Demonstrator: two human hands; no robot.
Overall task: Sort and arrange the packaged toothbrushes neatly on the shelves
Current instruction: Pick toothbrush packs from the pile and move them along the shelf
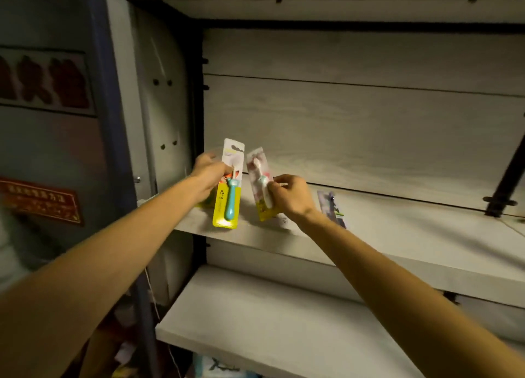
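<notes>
Left hand: the left hand [209,176] reaches to the far left end of the shelf [397,235] and grips the yellow pack [228,190] at mid-height, fingers curled round its left edge and thumb across its front.
Yellow pack: a long card with a white top and a yellow lower part, a teal-handled toothbrush under its blister; it stands nearly upright, its bottom edge at the shelf's front, close to the left side panel [162,116].
Right hand: the right hand [292,196] pinches the second pack [261,184] by its right edge, fingers bent round it.
Second pack: blurred, with a pale pink and white top and a yellow bottom corner; it leans a little to the left, just beside the yellow pack but not touching it, its lower end down at the shelf.
Third pack: a dark, greyish pack [331,208] lies flat on the shelf just right of the right wrist, no hand on it; its print is too blurred to read.
Shelf: pale wood-grain board with a matching back wall [355,122]; a dark bracket [504,190] stands at the right.
Lower shelf: another pale board [270,321] sits below.
Left: a blue post [105,93] and a red sign [42,201] beyond it.
</notes>
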